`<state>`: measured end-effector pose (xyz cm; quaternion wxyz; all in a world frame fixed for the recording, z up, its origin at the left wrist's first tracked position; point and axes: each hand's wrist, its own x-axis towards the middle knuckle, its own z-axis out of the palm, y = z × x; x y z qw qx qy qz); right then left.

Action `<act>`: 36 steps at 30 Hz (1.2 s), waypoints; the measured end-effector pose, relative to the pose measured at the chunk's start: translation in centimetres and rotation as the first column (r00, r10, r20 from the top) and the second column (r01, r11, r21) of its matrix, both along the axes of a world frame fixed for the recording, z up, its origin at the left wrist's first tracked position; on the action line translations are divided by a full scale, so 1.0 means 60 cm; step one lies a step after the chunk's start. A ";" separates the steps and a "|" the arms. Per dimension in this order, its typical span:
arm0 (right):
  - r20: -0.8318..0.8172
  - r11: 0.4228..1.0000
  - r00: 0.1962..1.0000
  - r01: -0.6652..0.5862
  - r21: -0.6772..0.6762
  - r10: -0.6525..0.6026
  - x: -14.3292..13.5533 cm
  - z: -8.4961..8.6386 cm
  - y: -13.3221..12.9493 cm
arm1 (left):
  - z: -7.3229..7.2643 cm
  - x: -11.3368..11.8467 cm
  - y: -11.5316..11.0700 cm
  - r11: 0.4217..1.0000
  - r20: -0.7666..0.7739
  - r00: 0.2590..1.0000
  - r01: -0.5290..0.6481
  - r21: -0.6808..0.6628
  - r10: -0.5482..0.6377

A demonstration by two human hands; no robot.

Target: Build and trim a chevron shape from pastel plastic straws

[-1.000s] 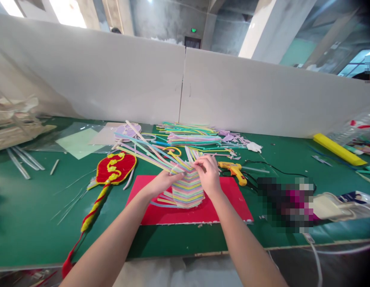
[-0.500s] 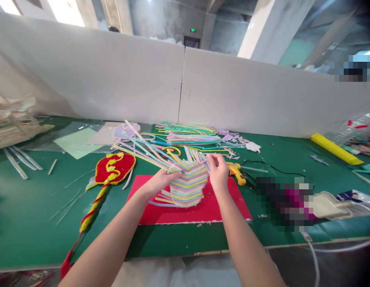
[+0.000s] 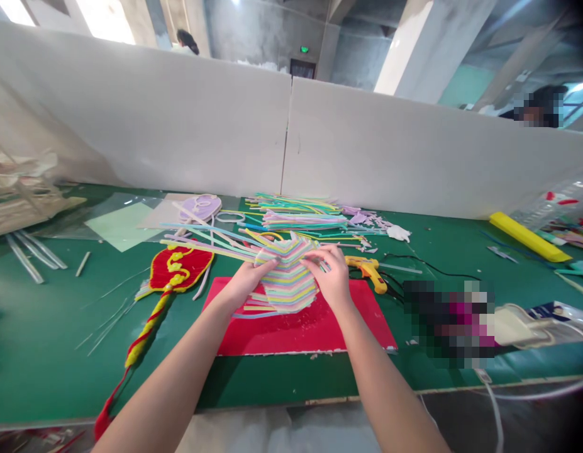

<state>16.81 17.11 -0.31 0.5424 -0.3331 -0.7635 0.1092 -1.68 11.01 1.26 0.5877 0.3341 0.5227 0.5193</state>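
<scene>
A pastel panel of chevron strips (image 3: 291, 283) is held tilted above a red board (image 3: 361, 327), with loose strip ends fanning out to the left. My left hand (image 3: 248, 284) grips its left edge, thumb on top. At the upper right edge, my right hand (image 3: 333, 274) pinches with thumb and fingers; the exact strip between the fingertips is too small to make out. Just right of that hand lies a yellow glue gun (image 3: 370, 272). A red fan-shaped piece (image 3: 171, 267) with a yellow twisted handle rests to the left.
Bundles of coloured strips (image 3: 305, 219) and lilac scraps lie behind the panel. A lilac oval piece (image 3: 200, 206) and a pale green sheet (image 3: 124, 226) are at back left. On the right are a yellow bar (image 3: 529, 237) and a white cable (image 3: 496, 402). A white partition (image 3: 187, 126) stands behind.
The panel has shifted slightly left and up with both hands. My right fingers have moved from above its upper right corner onto its right edge. A person's head shows more beyond the partition.
</scene>
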 end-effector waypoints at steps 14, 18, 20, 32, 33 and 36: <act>0.007 0.997 0.999 0.034 0.074 -0.035 -0.004 -0.011 0.007 | -0.002 0.000 -0.001 0.999 -0.029 0.999 0.036 0.016 -0.036; 0.023 0.998 0.999 0.021 0.058 -0.022 -0.004 -0.013 0.009 | -0.002 0.001 -0.001 0.999 -0.031 0.999 0.033 0.005 -0.033; 0.017 0.998 0.999 0.032 0.060 -0.033 0.000 -0.013 0.013 | -0.001 0.000 -0.001 0.999 -0.025 0.999 0.031 0.009 -0.030; -0.155 0.985 0.973 0.162 -0.056 -0.169 0.021 -0.011 0.022 | 0.001 0.000 0.000 1.000 -0.032 1.000 0.001 0.023 -0.001; -0.124 0.991 0.983 0.133 -0.008 -0.133 0.015 -0.008 0.016 | 0.000 0.001 0.000 1.000 -0.032 0.999 0.001 0.029 0.000; -0.047 0.997 0.998 0.055 0.053 -0.053 -0.002 -0.003 0.000 | -0.003 0.003 0.000 0.999 -0.045 0.999 -0.002 0.041 0.003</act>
